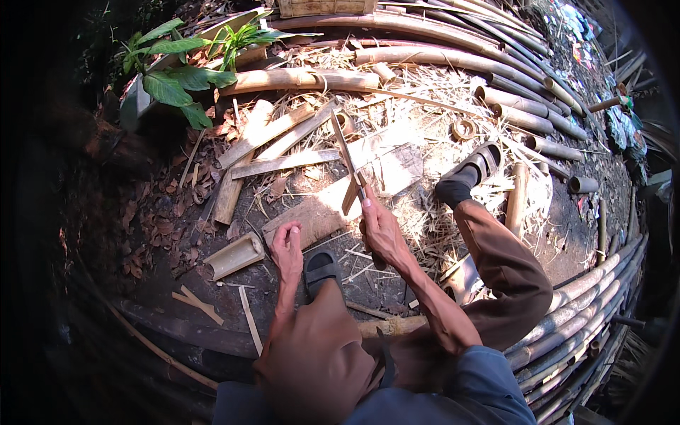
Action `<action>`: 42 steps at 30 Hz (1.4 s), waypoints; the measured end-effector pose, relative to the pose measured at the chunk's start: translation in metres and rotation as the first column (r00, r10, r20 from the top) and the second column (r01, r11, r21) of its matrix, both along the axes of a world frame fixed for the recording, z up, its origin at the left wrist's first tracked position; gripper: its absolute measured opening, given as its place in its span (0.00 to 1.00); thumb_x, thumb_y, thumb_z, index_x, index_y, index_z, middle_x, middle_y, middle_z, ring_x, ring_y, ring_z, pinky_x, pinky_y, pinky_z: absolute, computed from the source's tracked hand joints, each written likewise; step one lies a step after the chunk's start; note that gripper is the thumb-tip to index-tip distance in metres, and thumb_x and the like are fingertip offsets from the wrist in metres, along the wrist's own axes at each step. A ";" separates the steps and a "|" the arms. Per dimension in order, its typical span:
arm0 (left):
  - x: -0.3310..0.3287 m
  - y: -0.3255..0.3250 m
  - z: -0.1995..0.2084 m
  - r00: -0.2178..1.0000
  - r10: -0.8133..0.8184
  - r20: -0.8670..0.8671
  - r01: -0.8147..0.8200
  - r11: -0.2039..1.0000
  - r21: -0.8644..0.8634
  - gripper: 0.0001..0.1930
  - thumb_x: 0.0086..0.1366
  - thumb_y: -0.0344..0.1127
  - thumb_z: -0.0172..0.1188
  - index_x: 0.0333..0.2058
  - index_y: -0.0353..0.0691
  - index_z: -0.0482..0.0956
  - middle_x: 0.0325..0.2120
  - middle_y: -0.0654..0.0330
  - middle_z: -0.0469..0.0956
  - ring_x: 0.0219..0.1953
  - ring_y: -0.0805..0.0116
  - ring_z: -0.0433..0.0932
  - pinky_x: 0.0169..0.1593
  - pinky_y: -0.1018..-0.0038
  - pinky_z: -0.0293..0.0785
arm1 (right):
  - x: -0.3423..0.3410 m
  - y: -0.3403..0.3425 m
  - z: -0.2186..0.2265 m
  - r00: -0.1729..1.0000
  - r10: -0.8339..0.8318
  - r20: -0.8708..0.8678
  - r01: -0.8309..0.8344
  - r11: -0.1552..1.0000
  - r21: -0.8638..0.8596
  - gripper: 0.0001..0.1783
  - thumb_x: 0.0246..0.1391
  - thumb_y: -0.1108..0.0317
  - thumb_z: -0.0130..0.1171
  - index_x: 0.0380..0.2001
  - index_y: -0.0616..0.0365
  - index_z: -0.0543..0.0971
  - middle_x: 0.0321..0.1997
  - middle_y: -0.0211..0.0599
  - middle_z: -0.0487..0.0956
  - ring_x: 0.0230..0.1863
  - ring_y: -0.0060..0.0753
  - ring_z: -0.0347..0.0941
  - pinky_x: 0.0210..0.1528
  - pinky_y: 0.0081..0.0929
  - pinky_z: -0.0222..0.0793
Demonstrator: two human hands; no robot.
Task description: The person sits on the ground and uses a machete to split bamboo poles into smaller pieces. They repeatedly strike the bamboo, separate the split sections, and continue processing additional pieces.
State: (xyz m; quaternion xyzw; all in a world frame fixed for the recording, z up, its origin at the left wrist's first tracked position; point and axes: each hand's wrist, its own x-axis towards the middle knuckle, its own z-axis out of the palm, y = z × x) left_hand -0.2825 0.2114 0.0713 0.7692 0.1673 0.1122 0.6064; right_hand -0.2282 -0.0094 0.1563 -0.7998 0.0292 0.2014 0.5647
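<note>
My right hand is closed round the handle of a long knife, its blade pointing up and away to the left. Against the blade, just above the wooden plank, is a short piece of bamboo; whether it is stuck on the blade or standing on the plank I cannot tell. My left hand is at the plank's near left end, fingers loosely bent with nothing visible in them. Beside it lies a half-round bamboo section.
Split bamboo slats lie beyond the plank on the left. Bamboo poles line the far side, with more poles at the near right. Shavings cover the ground around my right foot. A leafy plant grows at the far left.
</note>
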 end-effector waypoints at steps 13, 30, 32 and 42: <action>0.102 -0.088 0.077 0.728 -0.651 0.216 0.442 0.686 0.577 0.18 0.58 0.32 0.64 0.46 0.34 0.73 0.45 0.49 0.71 0.46 0.55 0.76 0.46 0.64 0.74 | 0.007 -0.023 -0.099 0.980 0.115 0.165 -0.115 0.993 -0.009 0.39 0.61 0.44 0.51 0.64 0.63 0.63 0.36 0.47 0.76 0.37 0.41 0.72 0.41 0.35 0.69; 0.171 -0.151 0.005 0.683 -0.729 0.058 0.477 0.504 0.720 0.14 0.61 0.37 0.58 0.36 0.29 0.80 0.30 0.46 0.79 0.33 0.50 0.77 0.40 0.56 0.72 | 0.029 -0.056 -0.107 0.991 -0.015 0.136 0.043 0.978 -0.204 0.14 0.52 0.63 0.58 0.41 0.58 0.77 0.29 0.49 0.80 0.31 0.44 0.77 0.37 0.40 0.74; 0.167 -0.158 0.017 0.668 -0.736 0.112 0.498 0.553 0.668 0.13 0.62 0.37 0.58 0.38 0.32 0.81 0.31 0.46 0.79 0.33 0.49 0.77 0.41 0.57 0.72 | 0.033 -0.059 -0.114 0.962 0.006 0.272 0.080 0.948 -0.308 0.19 0.53 0.60 0.60 0.46 0.57 0.77 0.31 0.53 0.81 0.35 0.50 0.80 0.41 0.42 0.76; 0.168 -0.151 0.025 0.694 -0.715 0.082 0.518 0.575 0.633 0.09 0.62 0.34 0.55 0.33 0.34 0.79 0.29 0.50 0.80 0.28 0.52 0.78 0.36 0.60 0.74 | 0.029 -0.053 -0.133 0.978 0.175 0.115 -0.118 0.915 -0.386 0.21 0.55 0.61 0.56 0.52 0.56 0.75 0.35 0.58 0.81 0.35 0.58 0.80 0.40 0.47 0.78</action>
